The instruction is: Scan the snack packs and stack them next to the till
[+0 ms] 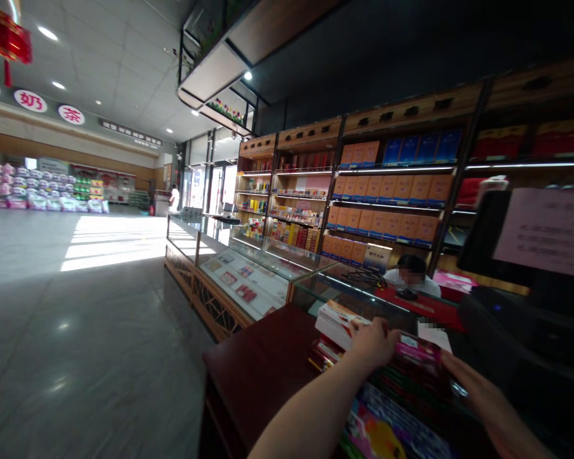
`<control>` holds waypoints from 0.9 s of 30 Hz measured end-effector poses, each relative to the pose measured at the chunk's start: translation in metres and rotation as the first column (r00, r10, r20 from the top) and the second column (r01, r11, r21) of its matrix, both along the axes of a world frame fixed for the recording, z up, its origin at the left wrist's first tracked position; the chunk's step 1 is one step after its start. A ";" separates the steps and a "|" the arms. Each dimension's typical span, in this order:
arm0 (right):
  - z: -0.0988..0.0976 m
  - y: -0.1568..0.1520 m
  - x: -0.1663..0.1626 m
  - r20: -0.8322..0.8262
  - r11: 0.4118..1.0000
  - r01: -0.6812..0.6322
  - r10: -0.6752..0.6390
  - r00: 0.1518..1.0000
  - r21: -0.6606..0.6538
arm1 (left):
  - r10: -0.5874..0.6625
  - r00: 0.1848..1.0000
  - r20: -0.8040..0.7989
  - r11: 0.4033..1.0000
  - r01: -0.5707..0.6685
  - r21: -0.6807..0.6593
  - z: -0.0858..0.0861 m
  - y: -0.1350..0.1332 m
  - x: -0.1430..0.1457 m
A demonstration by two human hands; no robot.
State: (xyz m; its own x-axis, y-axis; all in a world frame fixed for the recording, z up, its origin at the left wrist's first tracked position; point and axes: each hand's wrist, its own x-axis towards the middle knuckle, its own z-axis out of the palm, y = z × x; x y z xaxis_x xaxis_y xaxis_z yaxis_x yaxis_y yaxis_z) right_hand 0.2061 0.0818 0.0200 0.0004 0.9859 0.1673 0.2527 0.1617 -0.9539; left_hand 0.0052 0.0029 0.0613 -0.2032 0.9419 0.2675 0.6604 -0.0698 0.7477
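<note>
My left hand (374,344) reaches over a stack of packages, its fingers bent down at the left end of a shiny dark magenta package (418,347). A white and orange carton (333,322) lies just left of these fingers. At the package's right end is my right hand (469,377), fingers stretched out with the tips against its edge. More dark red packs (326,354) show under the carton. Nearer to me lies a bright pack with pink and yellow printing (375,430). My left forearm hides part of the stack.
The packages lie on a dark red wooden counter (253,357). Glass display cases (243,280) run away to the left. A dark monitor (488,236) with a pink paper stands at right. Behind the counter is a person (433,285), near a mouse (406,294) and cables (366,277).
</note>
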 end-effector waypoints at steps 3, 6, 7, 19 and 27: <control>0.001 -0.002 -0.001 -0.006 1.000 -0.011 0.011 1.000 0.008 | -0.002 1.000 0.013 1.000 0.002 -0.013 0.002 -0.003 0.000; 0.001 -0.001 -0.002 -0.022 1.000 -0.011 0.010 1.000 -0.020 | -0.006 1.000 0.020 1.000 0.006 -0.019 0.003 -0.006 0.001; 0.000 -0.001 -0.002 -0.022 1.000 -0.007 0.007 1.000 -0.024 | -0.007 1.000 0.022 1.000 0.007 -0.016 0.004 -0.006 0.001; 0.017 -0.018 0.001 0.000 0.997 -0.059 0.059 0.998 -0.053 | -0.032 0.994 0.103 0.999 0.028 0.035 0.021 -0.018 0.013; 0.019 -0.031 0.006 -0.060 0.999 -0.035 0.033 0.998 -0.036 | -0.056 0.987 0.152 0.992 0.037 0.123 0.027 -0.022 0.023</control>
